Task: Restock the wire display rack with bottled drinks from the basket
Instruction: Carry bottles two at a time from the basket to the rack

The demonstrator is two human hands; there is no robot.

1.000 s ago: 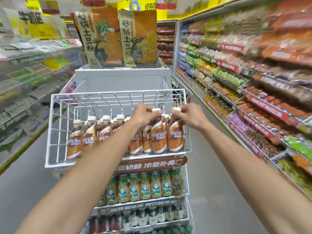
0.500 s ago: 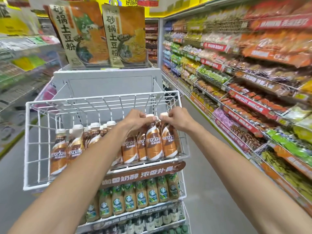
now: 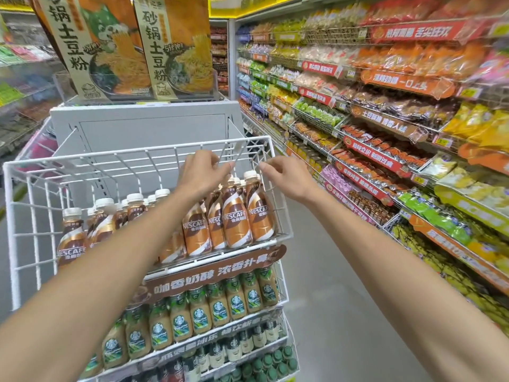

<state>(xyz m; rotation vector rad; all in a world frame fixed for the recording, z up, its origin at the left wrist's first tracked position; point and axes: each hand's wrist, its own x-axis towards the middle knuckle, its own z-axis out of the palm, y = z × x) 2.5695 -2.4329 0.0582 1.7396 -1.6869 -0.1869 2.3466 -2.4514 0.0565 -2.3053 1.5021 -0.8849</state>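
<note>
Supermarket shelves full of coloured snack packets [image 3: 385, 128] run along the right side of a grey aisle, and a white wire display rack [image 3: 143, 161] stands in the middle, with large noodle packets [image 3: 124, 45] on top of it.

On the upper tier of this rack stand brown and white Nescafe coffee bottles with white caps [image 3: 239, 213]. They make one group at the right front corner and another group at the left side. Between the two groups the arm hides the floor of the tier, so I cannot tell if a gap is there. Behind the bottles the tier looks mostly free. The lower tiers hold green-labelled Starbucks bottles [image 3: 198, 312] in close rows, and they seem already full.

The left hand [image 3: 202, 172] is above the caps of the right group, with fingers loosely bent and holding nothing. The right hand [image 3: 286, 175] is just beside the white wire at the corner, with thumb and fingers nearly pinched, also without a bottle; I cannot tell if it touches the wire.

No basket shows in this view, so how many bottles remain is unknown. My judgement is that the upper tier is only partly filled and that more bottles must come from the basket.
</note>
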